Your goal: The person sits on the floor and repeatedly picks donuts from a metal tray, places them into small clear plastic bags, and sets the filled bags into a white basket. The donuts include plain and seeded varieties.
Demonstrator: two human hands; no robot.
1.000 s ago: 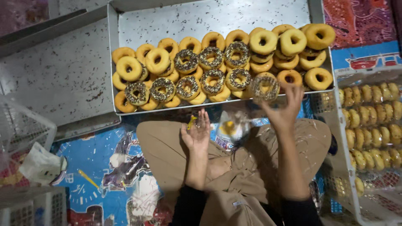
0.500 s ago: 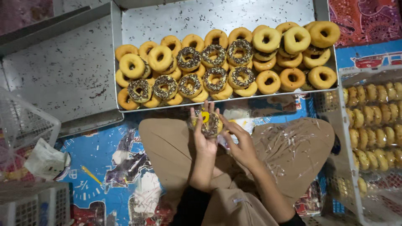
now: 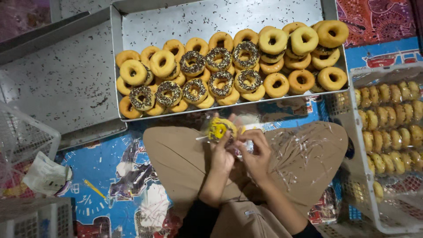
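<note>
Both hands' fingers pinching wrapped doughnut (image 3: pixel 219 128), metal tray (image 3: pixel 211 17) on patterned blue floor mat (image 3: pixel 94 161)

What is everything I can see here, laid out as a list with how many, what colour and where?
wrapped doughnut: one, yellow with dark sprinkles, in clear plastic, held over the lap
metal tray: one, grey, speckled, top centre
plain doughnuts: many, golden, mostly on the tray's right side and left edge
sprinkled doughnuts: about nine, dark-topped, middle of the tray
second tray: one, grey, left, bearing crumbs
white basket: one, right, holding rows of bagged doughnuts
wire basket: one, white, left edge
crumpled paper: one, white, lower left
floor mat: one, blue, patterned
left hand: holds the wrapped doughnut
right hand: on the wrapping beside it
</note>
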